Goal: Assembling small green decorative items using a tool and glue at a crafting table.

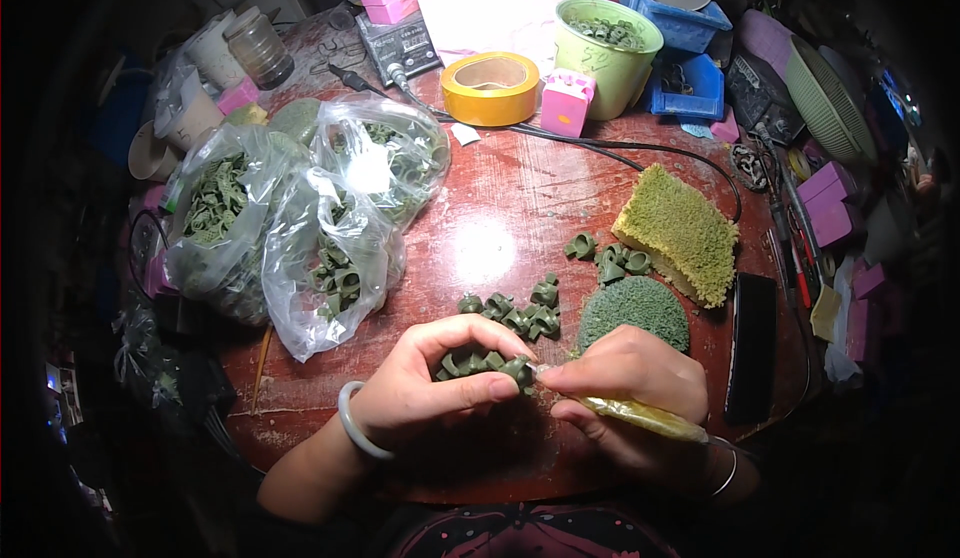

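Observation:
My left hand (420, 383) is closed around several dark green rings (465, 364), wax-like in look, lying along its fingers. Thumb and fingertips pinch one green ring (517, 370) at the end of the row. In my right hand (645, 373) is a pen-like tool with a yellow wrapped handle (645, 419), held like a pencil. Its fine tip meets or nearly meets the pinched ring; contact cannot be made out. Just beyond my left hand, more green rings (530, 318) lie on the red table. Another small group of green rings (620, 261) sits farther right.
A round green pad (635, 313) and a yellow-green sponge (680, 233) lie beyond my right hand. Clear bags (335, 228) of green pieces stand at left. At the back are a yellow tape roll (489, 108), a green bucket (610, 73) and a black cable (600, 144).

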`<state>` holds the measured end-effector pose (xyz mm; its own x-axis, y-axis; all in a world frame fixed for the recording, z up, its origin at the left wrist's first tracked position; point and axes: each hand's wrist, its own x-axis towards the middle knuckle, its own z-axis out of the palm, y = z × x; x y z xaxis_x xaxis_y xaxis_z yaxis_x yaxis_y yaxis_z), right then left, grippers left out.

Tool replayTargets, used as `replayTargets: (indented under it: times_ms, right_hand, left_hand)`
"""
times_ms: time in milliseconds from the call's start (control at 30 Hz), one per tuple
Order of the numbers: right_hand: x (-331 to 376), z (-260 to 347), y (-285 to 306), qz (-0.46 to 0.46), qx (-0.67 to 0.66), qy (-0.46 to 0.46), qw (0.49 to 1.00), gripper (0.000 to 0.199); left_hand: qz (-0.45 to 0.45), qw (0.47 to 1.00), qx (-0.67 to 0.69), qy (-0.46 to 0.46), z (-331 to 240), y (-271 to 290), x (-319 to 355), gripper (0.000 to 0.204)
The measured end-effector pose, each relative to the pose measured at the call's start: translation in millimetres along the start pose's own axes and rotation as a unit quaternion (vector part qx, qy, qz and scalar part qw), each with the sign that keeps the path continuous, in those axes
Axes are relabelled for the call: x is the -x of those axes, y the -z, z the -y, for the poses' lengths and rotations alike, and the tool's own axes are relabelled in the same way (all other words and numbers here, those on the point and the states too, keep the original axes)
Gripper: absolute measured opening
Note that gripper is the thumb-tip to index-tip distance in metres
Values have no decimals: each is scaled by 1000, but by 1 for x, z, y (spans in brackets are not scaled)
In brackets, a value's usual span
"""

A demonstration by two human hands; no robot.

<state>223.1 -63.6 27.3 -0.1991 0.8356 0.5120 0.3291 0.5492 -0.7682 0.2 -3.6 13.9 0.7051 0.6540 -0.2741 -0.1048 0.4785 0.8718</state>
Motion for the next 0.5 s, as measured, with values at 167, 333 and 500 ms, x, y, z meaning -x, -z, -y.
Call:
replayTargets:
  times_ms: [167, 333, 500]
  right_hand:
    - [0, -4, -6, 40, -2, -19, 999, 28]
    - [-1, 3, 1, 37, -45, -59, 997, 20]
    - [-1, 5, 9, 19, -49, -68, 996, 22]
  left_hand:
    - [-12, 999, -39, 4, 4, 4, 2, 28]
    - [-12, 1000, 14, -16, 7, 4, 1, 28]
    - [-8, 1000, 2, -12, 5, 4, 2, 30]
